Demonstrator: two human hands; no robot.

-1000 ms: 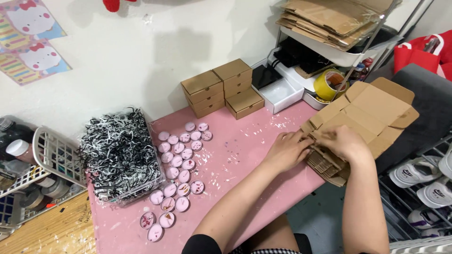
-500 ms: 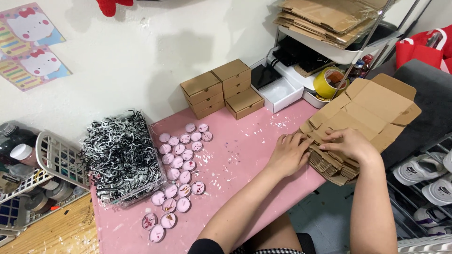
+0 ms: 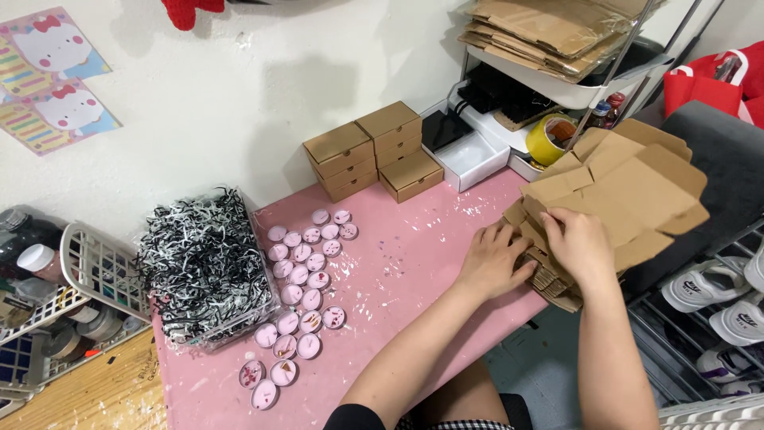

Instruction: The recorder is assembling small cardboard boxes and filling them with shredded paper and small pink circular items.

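1. At the right end of the pink table (image 3: 398, 263), a stack of flat cardboard box blanks (image 3: 629, 191) overhangs the table edge, its far part resting towards the grey seat (image 3: 732, 167) beside it.
2. Left hand (image 3: 495, 261): fingers spread and pressed flat on the near corner of the stack, seemingly to steady it; nothing is enclosed in the hand.
3. Right hand (image 3: 581, 243): fingers curled over the edge of the blanks, apparently parting or lifting a sheet; grip partial, not a full fist.
4. Rows of small pink round tins (image 3: 302, 279) lie mid-table, near a clear tub of black-and-white shredded paper (image 3: 203, 263); both are well apart from the hands.
5. Folded brown boxes (image 3: 374, 151) are stacked against the wall, clear of the working area.
6. Open room: bare table surface lies between the tins and the hands. To the right, a wire rack (image 3: 589, 87) and shoes (image 3: 708, 287) below crowd the overhanging stack.
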